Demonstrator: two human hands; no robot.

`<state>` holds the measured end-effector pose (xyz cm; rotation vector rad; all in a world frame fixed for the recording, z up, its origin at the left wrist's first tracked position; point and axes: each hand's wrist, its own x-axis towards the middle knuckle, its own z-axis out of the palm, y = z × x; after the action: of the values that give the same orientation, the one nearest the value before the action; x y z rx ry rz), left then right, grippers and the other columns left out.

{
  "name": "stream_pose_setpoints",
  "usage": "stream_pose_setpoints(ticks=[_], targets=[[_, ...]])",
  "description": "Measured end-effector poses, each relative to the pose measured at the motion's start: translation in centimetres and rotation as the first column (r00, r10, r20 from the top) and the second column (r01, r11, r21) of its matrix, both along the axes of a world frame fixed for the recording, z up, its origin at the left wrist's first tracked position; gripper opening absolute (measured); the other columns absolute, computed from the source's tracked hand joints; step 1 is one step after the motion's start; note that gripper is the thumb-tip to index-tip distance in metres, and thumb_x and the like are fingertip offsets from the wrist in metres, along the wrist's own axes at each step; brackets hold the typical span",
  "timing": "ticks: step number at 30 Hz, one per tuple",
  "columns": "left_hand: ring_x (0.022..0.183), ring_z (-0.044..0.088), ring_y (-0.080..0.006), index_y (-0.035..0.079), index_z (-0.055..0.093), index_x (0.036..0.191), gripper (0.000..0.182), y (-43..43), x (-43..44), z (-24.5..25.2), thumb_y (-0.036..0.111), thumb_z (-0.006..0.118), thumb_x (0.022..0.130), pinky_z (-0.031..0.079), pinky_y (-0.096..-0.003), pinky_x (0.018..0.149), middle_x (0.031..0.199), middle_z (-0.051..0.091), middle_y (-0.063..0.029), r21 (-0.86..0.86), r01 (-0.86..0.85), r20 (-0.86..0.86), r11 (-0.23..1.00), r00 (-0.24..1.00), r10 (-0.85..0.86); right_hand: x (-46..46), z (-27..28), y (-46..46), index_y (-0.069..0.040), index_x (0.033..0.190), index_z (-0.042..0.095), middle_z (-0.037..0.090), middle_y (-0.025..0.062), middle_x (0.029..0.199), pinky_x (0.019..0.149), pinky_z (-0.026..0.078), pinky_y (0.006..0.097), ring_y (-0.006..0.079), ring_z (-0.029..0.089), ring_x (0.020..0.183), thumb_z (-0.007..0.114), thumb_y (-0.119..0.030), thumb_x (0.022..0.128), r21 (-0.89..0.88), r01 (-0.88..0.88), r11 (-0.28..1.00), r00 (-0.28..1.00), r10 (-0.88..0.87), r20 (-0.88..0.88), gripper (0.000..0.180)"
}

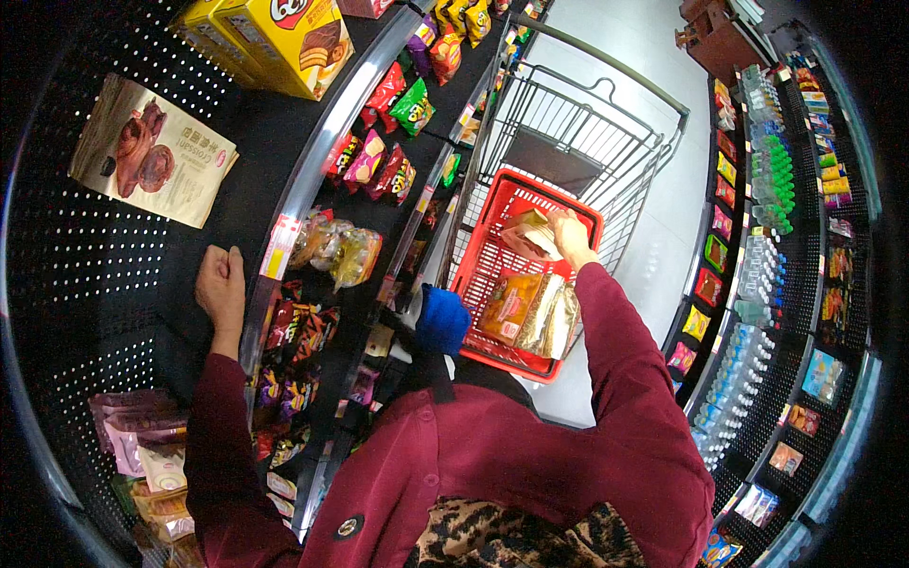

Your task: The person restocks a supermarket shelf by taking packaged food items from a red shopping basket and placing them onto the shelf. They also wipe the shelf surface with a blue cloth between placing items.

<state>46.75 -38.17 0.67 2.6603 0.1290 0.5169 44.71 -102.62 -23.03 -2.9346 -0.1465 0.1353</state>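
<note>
Inside a red plastic shopping basket [472, 273], my right hand [569, 234] grips the edge of a gold and brown snack package [529, 234]. Below it in the basket lie an orange-brown food package [510, 307] and a shiny gold one [550, 319], side by side. The basket rests on a wire shopping cart [643, 206]. My left hand [221, 287] is over the black shelf [177, 284], its fingers curled; whether they hold anything is not visible. Above that hand on the shelf lies a croissant package [153, 153].
Yellow snack boxes [284, 42] stand at the upper left, pink and cream packages [142, 440] at the lower left. Small colourful snack bags [412, 106] fill the lower shelf tiers beside the cart. Across the aisle floor [639, 57], another shelf holds bottles [774, 177] and packets.
</note>
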Motion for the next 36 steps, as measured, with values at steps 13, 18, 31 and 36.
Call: stream_pose_setpoints(ticks=[13, 18, 31, 36], targets=[[0.055, 0.042, -0.0184, 0.006, 0.05, 0.076, 0.036, -0.7, -0.4, 1.0, 0.027, 0.071, 0.098, 0.037, -0.0385, 0.055, 0.062, 0.044, -0.0047, 0.034, -0.043, -0.045, 0.998, 0.998, 0.045, 3.5, -1.3, 2.9, -0.01, 0.123, 0.066, 0.065, 0.0216, 0.119, 0.096, 0.052, 0.0527, 0.0443, 0.058, 0.116, 0.06, -0.01, 0.091, 0.149, 0.201, 0.968, 0.969, -0.219, 0.116, 0.032], [0.056, 0.05, -0.0242, 0.01, 0.053, 0.077, 0.035, -0.9, -0.2, 0.4, 0.033, 0.072, 0.095, 0.041, -0.0425, 0.055, 0.064, 0.049, -0.0071, 0.019, -0.046, -0.011, 0.999, 0.999, 0.046, 5.0, 1.5, 6.9, -0.005, 0.124, 0.066, 0.067, 0.0234, 0.117, 0.101, 0.048, 0.0515, 0.0425, 0.062, 0.113, 0.065, -0.007, 0.09, 0.432, 0.154, 0.889, 0.968, -0.223, 0.114, 0.034], [0.059, 0.058, -0.0302, 0.008, 0.054, 0.076, 0.033, -0.8, -1.2, 1.6, 0.028, 0.076, 0.09, 0.042, -0.0463, 0.056, 0.066, 0.057, -0.0087, -0.043, -0.093, -0.039, 0.995, 0.995, 0.091, 15.3, 36.8, 39.0, -0.005, 0.145, 0.053, 0.065, 0.0144, 0.126, 0.098, 0.054, 0.0393, 0.026, 0.064, 0.118, 0.073, -0.022, 0.098, 0.687, -0.645, 0.335, 0.76, 0.378, 0.529, 0.054], [0.061, 0.059, -0.0332, 0.009, 0.054, 0.073, 0.033, -2.6, 0.1, 1.6, 0.027, 0.075, 0.09, 0.041, -0.0476, 0.056, 0.065, 0.057, -0.0095, -0.106, -0.045, -0.012, 0.993, 0.999, 0.044, 27.0, 39.5, 46.5, -0.003, 0.142, 0.056, 0.069, 0.0253, 0.124, 0.101, 0.054, 0.0408, 0.0329, 0.067, 0.119, 0.083, -0.042, 0.084, 0.79, -0.539, 0.291, 0.834, 0.314, 0.454, 0.076]])
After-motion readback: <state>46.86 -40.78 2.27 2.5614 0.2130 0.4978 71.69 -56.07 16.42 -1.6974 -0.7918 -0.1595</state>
